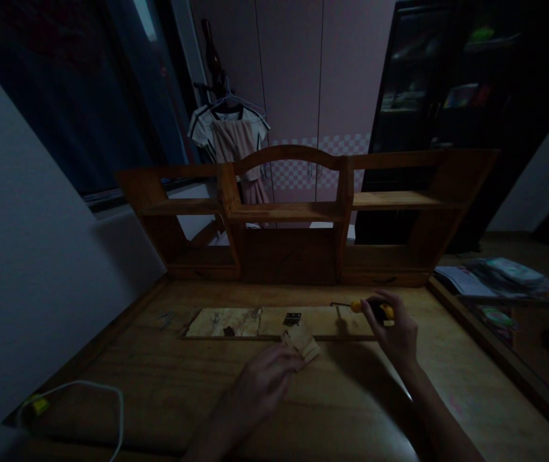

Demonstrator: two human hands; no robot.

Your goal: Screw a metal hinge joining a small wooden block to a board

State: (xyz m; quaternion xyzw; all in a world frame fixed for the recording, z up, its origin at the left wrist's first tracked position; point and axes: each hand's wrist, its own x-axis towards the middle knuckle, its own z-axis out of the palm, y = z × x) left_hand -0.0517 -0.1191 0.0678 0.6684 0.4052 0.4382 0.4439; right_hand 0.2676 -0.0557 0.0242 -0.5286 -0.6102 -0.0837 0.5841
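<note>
My right hand [397, 330] is closed round the yellow and black handle of a screwdriver [375, 310], its thin shaft pointing left above the board. My left hand [267, 378] pinches the lower edge of a small pale piece [303, 343], thin and roughly square, whose material I cannot make out. That piece overlaps the front edge of a long narrow board [245, 321] lying flat on the desk. The board's left part has a torn, peeling surface with a dark hole. A small dark metal hinge-like fitting [292, 318] sits near its middle.
The wooden desk top [168, 372] carries a wooden shelf unit [284, 212] along its back. Several small metal pieces [166, 317] lie at left. A white cable [121, 410] curls at the lower left. Papers [490, 279] lie on a surface at right.
</note>
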